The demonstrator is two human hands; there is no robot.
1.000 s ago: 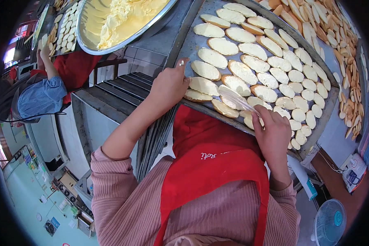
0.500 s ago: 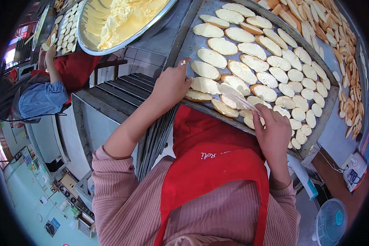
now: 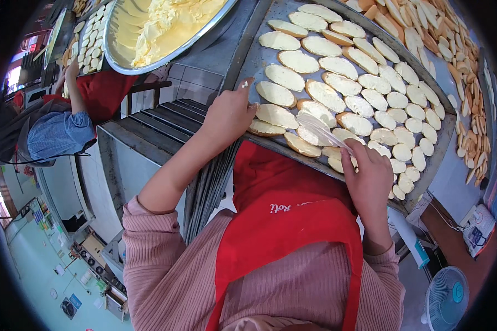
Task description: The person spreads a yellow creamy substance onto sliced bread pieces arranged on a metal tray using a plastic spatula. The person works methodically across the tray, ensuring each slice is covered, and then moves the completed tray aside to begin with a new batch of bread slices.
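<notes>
Slices of bread (image 3: pixel 324 96) coated with pale cream lie in close rows on a dark metal tray (image 3: pixel 249 33) in front of me. My right hand (image 3: pixel 368 174) pinches the handle of a clear plastic spreader (image 3: pixel 321 131). Its flat blade rests over a coated slice near the tray's close edge. At the tray's left rim is my left hand (image 3: pixel 229 113), thumb and forefinger apart beside the nearest slices, with a dab of cream on a fingertip. Whether it touches a slice is hard to make out.
A large metal bowl of yellow cream (image 3: pixel 168 30) stands at the upper left. Many loose bread slices (image 3: pixel 469 99) are heaped at the right. Stacked dark trays (image 3: pixel 165 124) sit left of me. Another person (image 3: pixel 61 135) works at the far left. A fan (image 3: pixel 447 298) stands lower right.
The spreader's blade has shifted slightly on the slice. My left hand stays almost in place. The other person's arm at the far left has moved a little.
</notes>
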